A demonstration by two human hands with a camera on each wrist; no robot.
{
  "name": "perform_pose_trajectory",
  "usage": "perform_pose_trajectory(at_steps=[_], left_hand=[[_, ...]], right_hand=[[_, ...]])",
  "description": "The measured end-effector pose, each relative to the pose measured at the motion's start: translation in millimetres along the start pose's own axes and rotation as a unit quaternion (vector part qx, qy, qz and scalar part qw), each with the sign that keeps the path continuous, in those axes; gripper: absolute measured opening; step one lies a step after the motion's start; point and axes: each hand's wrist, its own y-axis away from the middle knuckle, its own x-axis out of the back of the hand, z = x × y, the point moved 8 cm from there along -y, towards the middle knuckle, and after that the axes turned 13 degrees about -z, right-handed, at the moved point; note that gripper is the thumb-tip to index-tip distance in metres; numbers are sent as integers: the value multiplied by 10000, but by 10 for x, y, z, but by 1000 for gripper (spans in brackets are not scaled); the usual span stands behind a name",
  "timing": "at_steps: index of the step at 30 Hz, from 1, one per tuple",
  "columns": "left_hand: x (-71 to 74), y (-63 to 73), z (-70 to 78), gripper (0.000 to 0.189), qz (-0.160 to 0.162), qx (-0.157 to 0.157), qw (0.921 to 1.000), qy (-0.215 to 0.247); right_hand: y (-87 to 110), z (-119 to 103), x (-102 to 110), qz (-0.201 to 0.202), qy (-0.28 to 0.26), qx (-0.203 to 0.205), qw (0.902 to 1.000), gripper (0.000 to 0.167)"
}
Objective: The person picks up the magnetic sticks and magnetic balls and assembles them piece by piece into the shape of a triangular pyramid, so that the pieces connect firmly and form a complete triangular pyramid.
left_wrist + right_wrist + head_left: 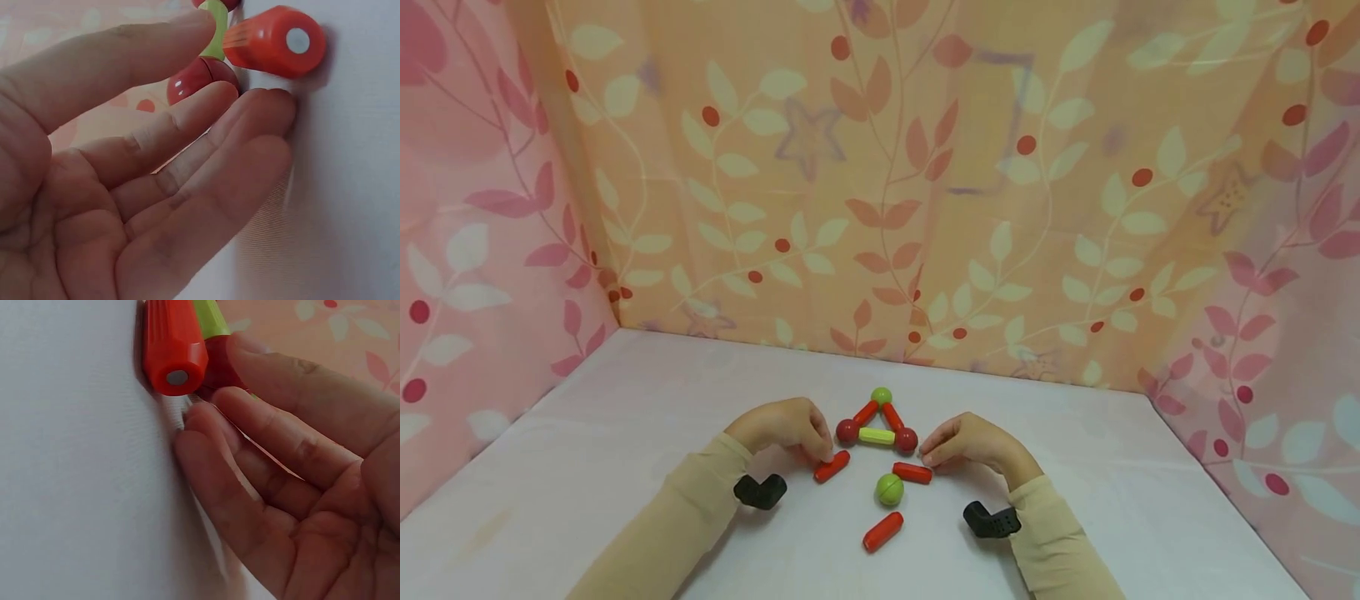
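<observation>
A triangle of rods and balls lies on the table: a green ball [882, 396] at the far corner, a dark red ball [847, 431] at the left and another [906, 440] at the right. Two red rods form its sides, and a yellow-green rod [876, 436] joins the red balls. My left hand [790, 427], fingers loosely bent, is beside a loose red rod [275, 40], which lies just beyond the fingertips. Near another red rod [175, 350], my right hand [976, 446] rests low with relaxed fingers. Nothing is between the fingers of either hand.
Closer to me lie a loose green ball [890, 490] and a third loose red rod [883, 532]. Pale cloth covers the table [760, 567]. Leaf-patterned curtains [880, 208] stand behind it and at both sides. Each wrist wears a black device [760, 492].
</observation>
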Motion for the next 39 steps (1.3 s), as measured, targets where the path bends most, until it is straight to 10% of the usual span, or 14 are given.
perform_pose_trajectory(at_steps=[39], left_hand=[[-243, -26, 163, 11, -180, -312, 9977, -580]], right_hand=[[-12, -140, -199, -72, 920, -20, 9957, 13]])
